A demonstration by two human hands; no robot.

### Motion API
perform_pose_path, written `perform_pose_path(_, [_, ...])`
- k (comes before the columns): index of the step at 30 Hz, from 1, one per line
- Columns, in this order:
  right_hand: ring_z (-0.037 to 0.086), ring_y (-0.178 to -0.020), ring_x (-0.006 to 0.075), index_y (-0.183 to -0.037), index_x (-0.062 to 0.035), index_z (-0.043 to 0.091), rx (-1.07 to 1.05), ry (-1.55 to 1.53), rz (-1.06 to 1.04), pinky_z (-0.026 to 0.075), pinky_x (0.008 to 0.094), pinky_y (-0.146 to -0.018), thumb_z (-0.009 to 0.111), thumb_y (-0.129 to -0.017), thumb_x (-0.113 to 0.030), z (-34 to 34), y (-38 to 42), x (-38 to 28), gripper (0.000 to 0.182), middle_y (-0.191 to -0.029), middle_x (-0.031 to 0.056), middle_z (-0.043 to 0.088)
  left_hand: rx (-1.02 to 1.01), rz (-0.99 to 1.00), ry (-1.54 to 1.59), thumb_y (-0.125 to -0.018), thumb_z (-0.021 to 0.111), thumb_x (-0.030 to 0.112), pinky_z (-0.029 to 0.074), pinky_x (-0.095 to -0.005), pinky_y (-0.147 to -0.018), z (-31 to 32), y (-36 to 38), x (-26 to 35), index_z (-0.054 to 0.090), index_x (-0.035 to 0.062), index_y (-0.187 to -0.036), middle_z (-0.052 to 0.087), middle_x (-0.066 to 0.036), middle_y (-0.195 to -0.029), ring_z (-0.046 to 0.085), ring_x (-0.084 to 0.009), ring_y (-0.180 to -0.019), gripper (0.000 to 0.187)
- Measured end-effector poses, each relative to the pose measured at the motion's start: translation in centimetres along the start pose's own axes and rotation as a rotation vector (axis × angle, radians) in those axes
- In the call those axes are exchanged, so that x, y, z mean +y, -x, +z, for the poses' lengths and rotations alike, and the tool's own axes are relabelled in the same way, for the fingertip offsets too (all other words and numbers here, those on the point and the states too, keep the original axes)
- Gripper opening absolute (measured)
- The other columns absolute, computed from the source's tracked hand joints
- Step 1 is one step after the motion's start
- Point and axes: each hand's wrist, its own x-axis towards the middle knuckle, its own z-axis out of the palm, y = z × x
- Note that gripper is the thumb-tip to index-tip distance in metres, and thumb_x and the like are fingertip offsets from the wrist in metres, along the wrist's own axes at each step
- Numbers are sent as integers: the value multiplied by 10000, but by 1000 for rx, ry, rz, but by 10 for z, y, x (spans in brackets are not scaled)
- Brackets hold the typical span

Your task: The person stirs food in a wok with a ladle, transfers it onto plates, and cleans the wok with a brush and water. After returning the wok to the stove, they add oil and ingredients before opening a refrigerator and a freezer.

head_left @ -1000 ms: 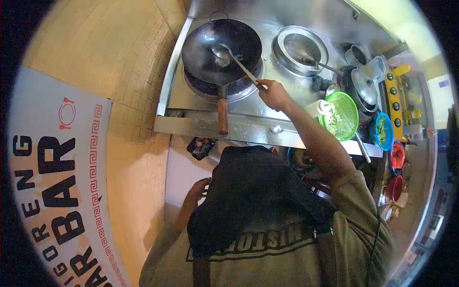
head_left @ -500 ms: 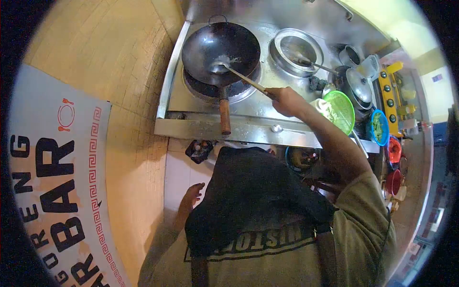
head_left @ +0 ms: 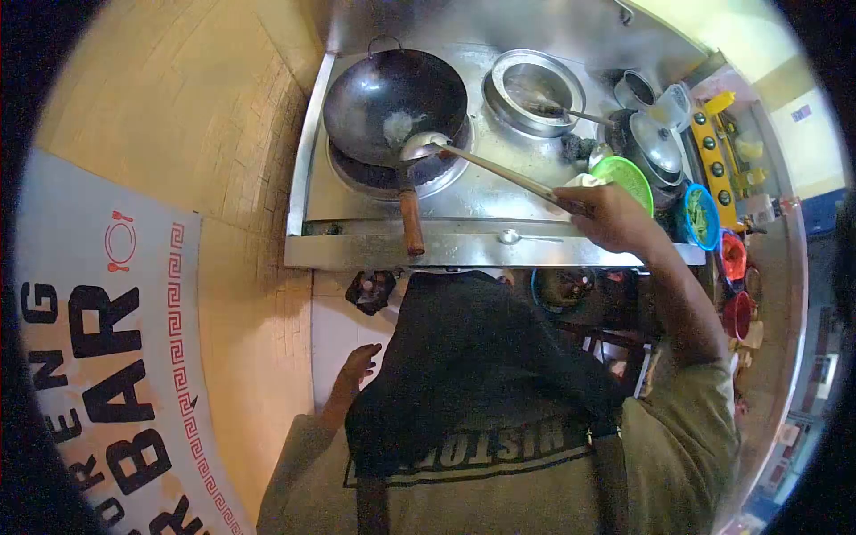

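Observation:
My right hand (head_left: pixel 615 217) is closed around the wooden grip of a long-handled ladle (head_left: pixel 505 173). The ladle's metal bowl overlaps the near right rim of a dark wok (head_left: pixel 374 100) in this view. The wok sits on the left burner ring, its wooden handle (head_left: pixel 411 223) pointing toward me. A pale patch shows on its inner surface. My left hand (head_left: pixel 360 364) hangs low beside my dark apron (head_left: pixel 481 357), holding nothing, its fingers loosely apart.
A metal pot (head_left: pixel 505 114) with a long-handled utensil inside stands right of the wok. Farther right are a green basket (head_left: pixel 629 178), a lidded pot (head_left: pixel 658 147) and a blue basket of greens (head_left: pixel 703 217). A spoon (head_left: pixel 510 236) lies on the steel front ledge.
My right hand has moved right and toward me, drawing the ladle's bowl from inside the wok to its near rim. My left hand stays low at my side.

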Motion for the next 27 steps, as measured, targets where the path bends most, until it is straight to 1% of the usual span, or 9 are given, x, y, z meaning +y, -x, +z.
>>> perform_pose_path(2, [678, -775, 255, -1180, -54, 609, 57, -73, -20, 515, 338, -711, 598, -792, -24, 3, 12, 4, 389, -944, 202, 672, 91, 113, -59, -870, 557, 233, 439, -398, -946, 9, 42, 44, 585, 6, -1149, 585, -199, -1192, 570, -348, -1072, 361])
perform_pose_path(5, [673, -749, 244, -1196, -57, 602, 87, -17, 6, 514, 332, -698, 598, -790, -25, 19, 7, 11, 407, -923, 186, 680, 108, 142, -104, -849, 594, 334, 414, -438, -950, 11, 86, 107, 507, 31, -1261, 511, -180, -1301, 511, -354, -1143, 519])
perform_pose_path(8, [664, -732, 246, -1206, -76, 600, 164, -158, -4, 511, 335, -694, 599, -792, -37, 33, -4, 12, 416, -897, 185, 679, 2, 6, 101, -797, 657, 503, 380, -491, -942, 0, 30, 54, 432, 86, -1366, 472, -141, -1348, 451, -341, -1196, 741])
perform_pose_path(10, [663, -727, 249, -1217, -89, 594, 184, -184, 15, 511, 340, -694, 598, -796, -52, 40, -14, 17, 423, -885, 188, 677, -53, -180, 333, -798, 660, 498, 390, -480, -927, -4, -10, 29, 432, 80, -1365, 477, -132, -1342, 462, -324, -1180, 740])
perform_pose_path(13, [659, -753, 286, -1226, -111, 583, 156, -165, 89, 512, 371, -717, 596, -792, -84, 45, -31, 11, 435, -893, 198, 669, 20, -172, 273, -811, 654, 483, 405, -457, -898, 0, 21, 69, 429, 66, -1365, 495, -118, -1318, 492, -295, -1121, 729])
perform_pose_path(17, [639, -835, 387, -1198, -138, 585, 171, -149, 90, 506, 467, -752, 552, -792, -114, 69, -53, 21, 407, -934, 203, 653, 1, 13, 204, -826, 643, 467, 414, -452, -882, 10, 12, 36, 432, 56, -1359, 507, -115, -1300, 501, -286, -1093, 705])
perform_pose_path(21, [637, -825, 396, -1217, -150, 574, 233, -109, 130, 503, 474, -754, 531, -817, -125, 102, -83, 33, 403, -911, 232, 648, -91, -113, 24, -844, 618, 459, 426, -444, -867, 7, -8, 19, 470, 64, -1326, 527, -117, -1266, 506, -279, -1105, 640])
perform_pose_path(24, [628, -812, 409, -1212, -147, 576, 176, -54, 202, 495, 487, -750, 512, -828, -124, 110, -111, 43, 390, -900, 242, 644, -11, -307, 219, -846, 611, 448, 435, -433, -846, 17, 0, 33, 500, 57, -1301, 559, -108, -1209, 522, -273, -1068, 610])
perform_pose_path(27, [635, -775, 398, -1214, -125, 571, 215, -65, 192, 502, 471, -721, 516, -826, -126, 108, -112, 43, 392, -883, 243, 644, -53, -71, 50, -842, 621, 434, 439, -429, -837, 12, -12, 13, 490, 48, -1310, 556, -119, -1211, 523, -275, -1067, 620])
